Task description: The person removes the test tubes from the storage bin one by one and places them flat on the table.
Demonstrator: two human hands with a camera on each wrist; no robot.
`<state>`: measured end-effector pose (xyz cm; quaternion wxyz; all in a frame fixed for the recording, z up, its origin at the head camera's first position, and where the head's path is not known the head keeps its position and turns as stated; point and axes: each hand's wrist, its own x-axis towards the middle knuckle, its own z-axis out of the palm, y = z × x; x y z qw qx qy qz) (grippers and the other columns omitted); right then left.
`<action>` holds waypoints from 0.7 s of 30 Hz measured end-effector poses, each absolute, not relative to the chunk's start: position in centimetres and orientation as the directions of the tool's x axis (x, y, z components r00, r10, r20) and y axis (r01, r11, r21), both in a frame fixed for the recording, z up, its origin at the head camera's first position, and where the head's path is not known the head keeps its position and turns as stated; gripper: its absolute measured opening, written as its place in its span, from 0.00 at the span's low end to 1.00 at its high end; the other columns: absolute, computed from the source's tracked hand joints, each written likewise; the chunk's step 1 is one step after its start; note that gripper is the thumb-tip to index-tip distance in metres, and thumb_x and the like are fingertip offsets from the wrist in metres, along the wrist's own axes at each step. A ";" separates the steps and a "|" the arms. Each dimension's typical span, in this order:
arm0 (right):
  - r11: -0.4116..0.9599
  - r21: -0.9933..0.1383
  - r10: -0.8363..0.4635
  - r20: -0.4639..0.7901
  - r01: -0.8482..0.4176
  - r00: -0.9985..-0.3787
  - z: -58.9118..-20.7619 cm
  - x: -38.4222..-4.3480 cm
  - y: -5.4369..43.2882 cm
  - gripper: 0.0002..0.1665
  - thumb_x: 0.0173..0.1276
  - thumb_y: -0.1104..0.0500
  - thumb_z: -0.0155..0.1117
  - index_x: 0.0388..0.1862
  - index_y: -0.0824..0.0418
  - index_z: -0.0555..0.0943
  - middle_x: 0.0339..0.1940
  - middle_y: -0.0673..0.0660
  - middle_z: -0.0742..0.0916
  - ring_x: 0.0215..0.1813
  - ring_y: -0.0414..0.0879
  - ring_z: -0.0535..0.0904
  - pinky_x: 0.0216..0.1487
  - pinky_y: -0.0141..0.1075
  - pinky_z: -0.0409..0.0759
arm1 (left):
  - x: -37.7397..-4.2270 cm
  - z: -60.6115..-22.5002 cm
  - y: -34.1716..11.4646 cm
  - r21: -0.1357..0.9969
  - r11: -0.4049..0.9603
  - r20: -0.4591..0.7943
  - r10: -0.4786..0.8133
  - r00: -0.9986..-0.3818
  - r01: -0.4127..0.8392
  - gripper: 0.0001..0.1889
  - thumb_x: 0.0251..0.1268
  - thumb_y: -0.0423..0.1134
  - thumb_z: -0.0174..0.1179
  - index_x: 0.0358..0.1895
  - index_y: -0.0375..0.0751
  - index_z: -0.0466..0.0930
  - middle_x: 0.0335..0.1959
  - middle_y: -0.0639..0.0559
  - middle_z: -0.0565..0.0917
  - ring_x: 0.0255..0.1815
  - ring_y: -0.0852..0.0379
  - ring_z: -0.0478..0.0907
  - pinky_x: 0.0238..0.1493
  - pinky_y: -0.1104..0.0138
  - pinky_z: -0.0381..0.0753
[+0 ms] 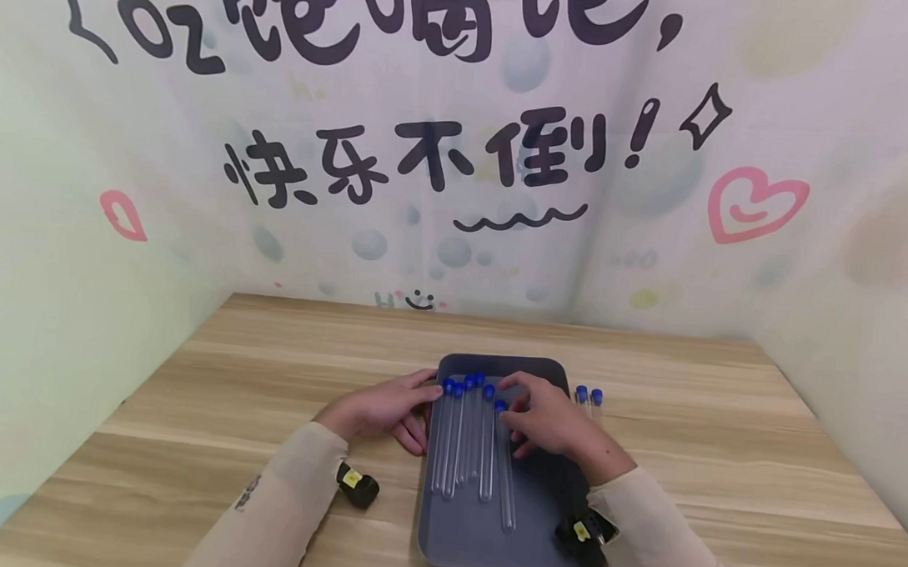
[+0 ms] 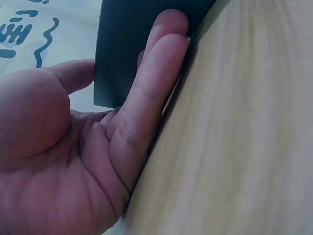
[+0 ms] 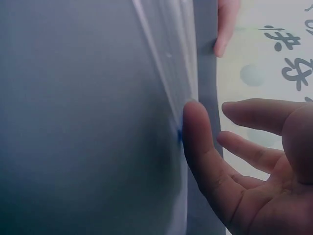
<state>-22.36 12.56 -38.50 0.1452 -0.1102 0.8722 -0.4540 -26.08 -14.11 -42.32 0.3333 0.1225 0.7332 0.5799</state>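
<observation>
A grey tray (image 1: 475, 539) lies on the table with several clear test tubes (image 1: 487, 460) in it, their blue caps toward the far end. My left hand (image 1: 382, 406) holds the tray's left side, thumb over the rim and fingers along the outer wall (image 2: 117, 54). Over the tray's right half is my right hand (image 1: 550, 416), its fingertips right at the cap of the rightmost tube (image 1: 507, 477). In the right wrist view the thumb and fingers (image 3: 198, 127) are spread apart, with one fingertip beside a blue cap (image 3: 180, 135).
Two more blue-capped tubes (image 1: 589, 398) are on the table just right of the tray. A wooden table (image 1: 271, 360) reaches back to a printed cloth wall (image 1: 424, 266). Black wrist cameras (image 1: 358, 486) sit at both sleeves.
</observation>
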 end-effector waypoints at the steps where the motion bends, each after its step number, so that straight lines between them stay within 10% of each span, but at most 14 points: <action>1: 0.566 -0.822 -0.325 -0.158 -0.058 -0.932 -38.6 -22.4 12.6 0.26 0.69 0.67 0.63 0.66 0.61 0.73 0.38 0.61 0.82 0.28 0.49 0.81 0.24 0.41 0.87 | -26.1 -42.3 -14.1 0.932 0.297 -0.346 0.568 -0.747 -0.206 0.29 0.83 0.49 0.41 0.81 0.56 0.46 0.44 0.34 0.79 0.28 0.50 0.86 0.35 0.54 0.90; 21: 0.597 -0.799 -0.361 -0.195 -0.065 -0.912 -39.4 -22.4 12.9 0.35 0.63 0.64 0.72 0.67 0.63 0.69 0.27 0.59 0.83 0.18 0.48 0.82 0.20 0.41 0.86 | -26.0 -42.1 -14.0 0.931 0.301 -0.347 0.562 -0.751 -0.205 0.30 0.82 0.50 0.42 0.81 0.55 0.46 0.43 0.35 0.79 0.28 0.50 0.86 0.34 0.55 0.90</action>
